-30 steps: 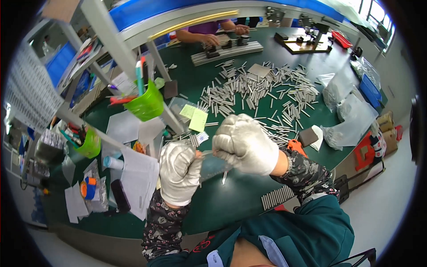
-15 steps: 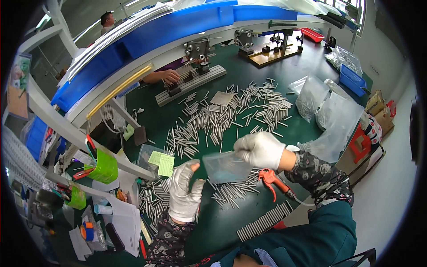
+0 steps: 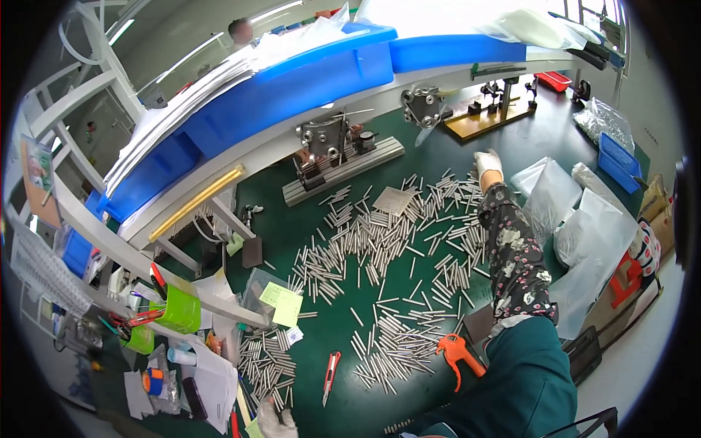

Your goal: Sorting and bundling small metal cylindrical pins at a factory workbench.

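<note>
Reaching my gloved right hand far across scattered metal pins.
Grip state unclear; my sleeve could sweep pins aside.

A green workbench filled the middle of the frame. Above it, a white metal rack crossed from lower left to upper right, carrying long blue bins. Ceiling strip lights glowed at the top. Pale floor showed at the lower right.
</note>
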A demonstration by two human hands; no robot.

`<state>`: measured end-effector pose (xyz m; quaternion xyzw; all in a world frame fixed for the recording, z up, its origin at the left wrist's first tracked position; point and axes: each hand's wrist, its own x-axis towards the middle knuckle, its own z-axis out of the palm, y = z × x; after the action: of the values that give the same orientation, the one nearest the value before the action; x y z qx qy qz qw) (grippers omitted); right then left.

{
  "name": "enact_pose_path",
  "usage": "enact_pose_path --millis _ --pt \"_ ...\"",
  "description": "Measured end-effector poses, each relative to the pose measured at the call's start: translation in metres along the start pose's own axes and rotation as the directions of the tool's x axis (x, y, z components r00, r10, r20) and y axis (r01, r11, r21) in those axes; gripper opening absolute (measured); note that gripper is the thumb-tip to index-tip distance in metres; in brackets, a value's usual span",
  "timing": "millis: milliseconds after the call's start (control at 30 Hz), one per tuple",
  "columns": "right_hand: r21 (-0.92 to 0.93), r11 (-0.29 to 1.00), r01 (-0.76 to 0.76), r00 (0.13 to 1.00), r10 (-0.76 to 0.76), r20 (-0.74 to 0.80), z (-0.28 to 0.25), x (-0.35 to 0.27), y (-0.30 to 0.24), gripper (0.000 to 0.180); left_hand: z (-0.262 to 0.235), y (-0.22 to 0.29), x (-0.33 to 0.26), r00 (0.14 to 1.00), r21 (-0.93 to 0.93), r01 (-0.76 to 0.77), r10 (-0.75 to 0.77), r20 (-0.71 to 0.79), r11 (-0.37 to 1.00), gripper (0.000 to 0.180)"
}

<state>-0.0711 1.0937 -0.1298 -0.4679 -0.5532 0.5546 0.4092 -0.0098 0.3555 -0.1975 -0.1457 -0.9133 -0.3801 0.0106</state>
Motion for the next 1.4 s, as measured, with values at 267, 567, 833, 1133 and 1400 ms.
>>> enact_pose_path --millis 267,567,833,1133,1400 --pt "0.467 0.87 -0.159 0.974 0.061 0.218 -0.023 -0.083 -0.034 0.03 0.048 0.044 -0.063 0.95 0.404 -0.245 0.301 -0.082 0.881 0.04" --pt "0.073 0.708 0.703 0.571 -0.622 0.536 -0.124 -0.339 -0.103 0.021 0.088 0.015 -0.077 0.945 0.292 -0.307 0.327 -0.02 0.906 0.05" --pt "0.378 -0.158 0.912 -0.408 -0.446 0.797 -0.251 -0.506 0.004 0.025 0.098 -0.005 -0.07 0.875 0.014 -0.457 0.452 -0.175 0.89 0.053" --pt "0.316 0.019 0.948 -0.265 -0.498 0.825 -0.331 -0.594 -0.015 0.018 0.102 -0.028 -0.062 0.815 0.125 -0.497 0.511 -0.272 0.859 0.053" --pt "0.422 -0.101 0.901 -0.379 -0.654 0.654 -0.362 -0.604 0.003 0.018 0.104 -0.029 -0.057 0.822 0.026 -0.507 0.492 -0.286 0.861 0.048"
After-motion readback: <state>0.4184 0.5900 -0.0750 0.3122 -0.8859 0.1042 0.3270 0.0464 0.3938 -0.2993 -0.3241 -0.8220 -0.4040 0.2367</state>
